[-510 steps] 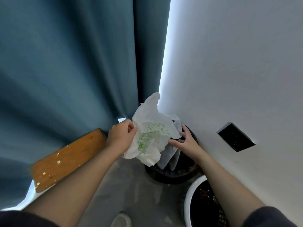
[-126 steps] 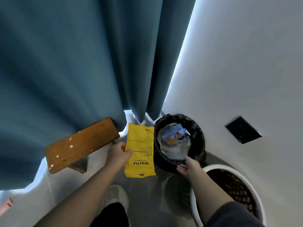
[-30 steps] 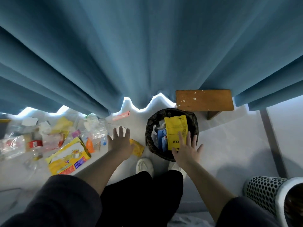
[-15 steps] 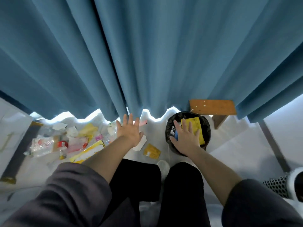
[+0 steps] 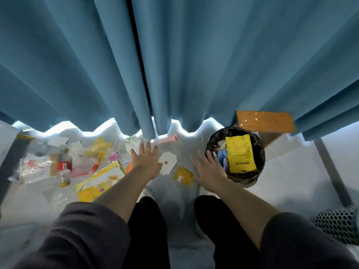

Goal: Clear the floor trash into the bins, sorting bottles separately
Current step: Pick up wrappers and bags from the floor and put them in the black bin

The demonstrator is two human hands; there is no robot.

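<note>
My left hand (image 5: 145,160) and right hand (image 5: 208,167), both spread and empty, hover above a small yellow packet (image 5: 183,175) lying between them; black bin (image 5: 260,152) just right.

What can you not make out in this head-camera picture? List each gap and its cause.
- Head view: what lies low in the black bin, covered by the yellow packet.
- Head view: the perforated bin, cut off by the right edge; its inside is unseen.
- Head view: the clear plastic pile, too blurred to tell bottles from bags.
- Head view: the white wrapper, partly behind the left hand.
</note>
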